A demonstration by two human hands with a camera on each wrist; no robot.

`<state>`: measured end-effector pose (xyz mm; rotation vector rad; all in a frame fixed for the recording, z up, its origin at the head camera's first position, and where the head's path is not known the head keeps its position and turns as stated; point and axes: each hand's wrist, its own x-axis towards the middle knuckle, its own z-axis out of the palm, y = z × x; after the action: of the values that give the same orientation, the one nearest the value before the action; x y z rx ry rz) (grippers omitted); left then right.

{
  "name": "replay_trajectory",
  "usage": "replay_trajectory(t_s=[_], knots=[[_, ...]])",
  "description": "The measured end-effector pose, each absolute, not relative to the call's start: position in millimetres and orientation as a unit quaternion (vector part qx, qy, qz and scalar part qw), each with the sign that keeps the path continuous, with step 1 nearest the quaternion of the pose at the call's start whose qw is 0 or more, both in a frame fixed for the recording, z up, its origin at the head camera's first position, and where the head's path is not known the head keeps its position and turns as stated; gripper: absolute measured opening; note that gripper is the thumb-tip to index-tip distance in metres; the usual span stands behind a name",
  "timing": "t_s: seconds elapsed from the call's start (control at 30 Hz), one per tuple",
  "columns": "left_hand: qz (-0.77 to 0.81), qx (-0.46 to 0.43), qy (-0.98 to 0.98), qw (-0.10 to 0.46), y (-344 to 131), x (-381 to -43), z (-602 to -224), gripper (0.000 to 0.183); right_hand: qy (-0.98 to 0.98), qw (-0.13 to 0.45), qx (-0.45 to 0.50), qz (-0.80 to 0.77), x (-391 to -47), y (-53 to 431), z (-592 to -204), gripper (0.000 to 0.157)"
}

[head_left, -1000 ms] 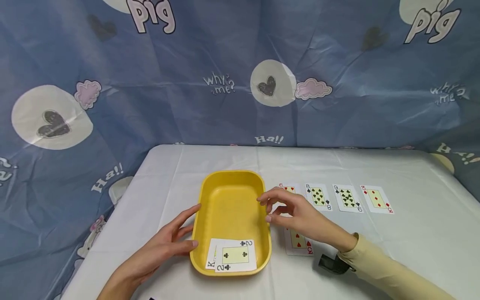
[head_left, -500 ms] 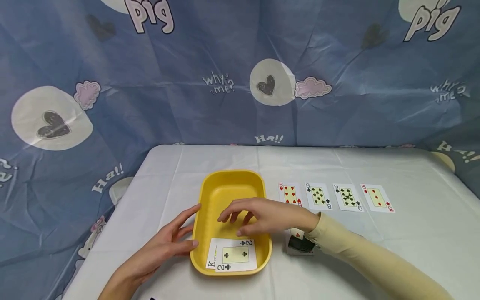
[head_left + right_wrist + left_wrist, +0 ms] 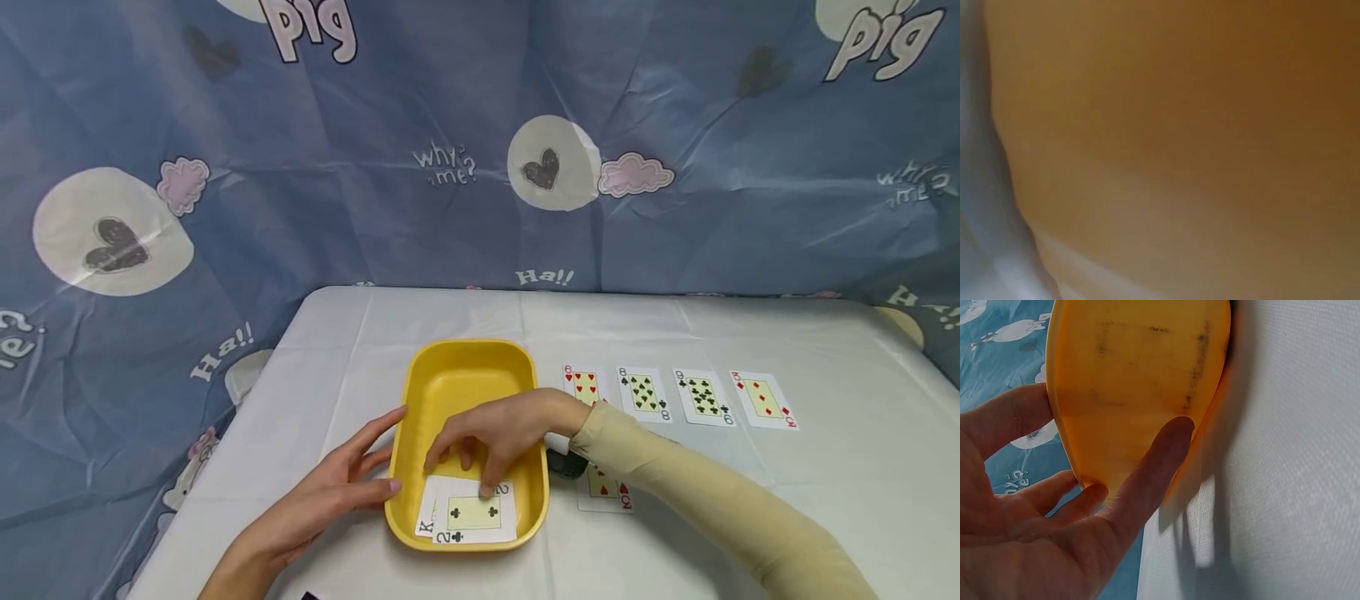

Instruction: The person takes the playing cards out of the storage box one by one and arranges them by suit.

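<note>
In the head view, a yellow tray (image 3: 465, 375) holds two overlapping playing cards at its near end. The two of clubs (image 3: 468, 527) lies over a king (image 3: 424, 517), whose suit is hidden. My right hand (image 3: 495, 429) is bent down inside the tray, thumb on or just above the two of clubs and other fingers by the cards' far edge. My left hand (image 3: 330, 492) rests at the tray's left side. The left wrist view has its thumb (image 3: 1160, 459) against the tray's outer wall (image 3: 1135, 369), with other fingertips touching near the rim. The right wrist view is a blurred orange-brown surface.
Right of the tray lie the six of hearts (image 3: 583, 382), eight of spades (image 3: 642, 393), nine of clubs (image 3: 703, 397) and three of diamonds (image 3: 763, 400) in a row. A partly covered hearts card (image 3: 603, 492) lies nearer. A printed blue cloth (image 3: 360, 183) hangs behind the white table.
My right hand has moved left from the tray's right rim, in over the tray, then down to the cards. My left hand stays at the tray's side.
</note>
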<state>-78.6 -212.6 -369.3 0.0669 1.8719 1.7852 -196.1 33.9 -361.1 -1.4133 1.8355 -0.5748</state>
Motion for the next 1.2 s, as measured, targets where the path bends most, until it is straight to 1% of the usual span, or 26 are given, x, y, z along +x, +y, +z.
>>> replay_trajectory(t_s=[0.17,0.33,0.47,0.6,0.73,0.97,1.1,1.2], knots=[[0.66,0.034,0.699,0.273,-212.7,-78.5,-368.9,0.079,0.734,0.335,-0.562,-0.184,-192.5,30.4,-363.2,0.071],[0.66,0.035,0.698,0.275,-213.6,-77.1,-370.2,0.079,0.731,0.318,-0.578,-0.17,-185.7,26.1,-366.9,0.073],[0.659,0.031,0.699,0.276,-213.5,-77.4,-370.9,0.079,0.732,0.303,-0.589,-0.161,-181.3,21.4,-371.1,0.07],[0.657,0.024,0.702,0.272,-212.7,-78.3,-370.2,0.079,0.748,0.282,-0.58,-0.158,-180.1,18.3,-373.3,0.059],[0.655,0.019,0.705,0.27,-211.8,-79.0,-369.5,0.079,0.777,0.26,-0.549,-0.165,-180.9,17.7,-374.4,0.054],[0.657,0.02,0.704,0.269,-211.3,-78.0,-369.3,0.08,0.85,0.173,-0.457,-0.196,-181.6,17.2,-375.5,0.052],[0.658,0.021,0.705,0.265,-211.1,-77.6,-369.3,0.079,0.867,0.144,-0.422,-0.223,-181.3,17.5,-374.7,0.051],[0.659,0.023,0.705,0.263,-210.8,-77.9,-369.2,0.079,0.873,0.114,-0.402,-0.251,-181.4,19.2,-372.9,0.044]])
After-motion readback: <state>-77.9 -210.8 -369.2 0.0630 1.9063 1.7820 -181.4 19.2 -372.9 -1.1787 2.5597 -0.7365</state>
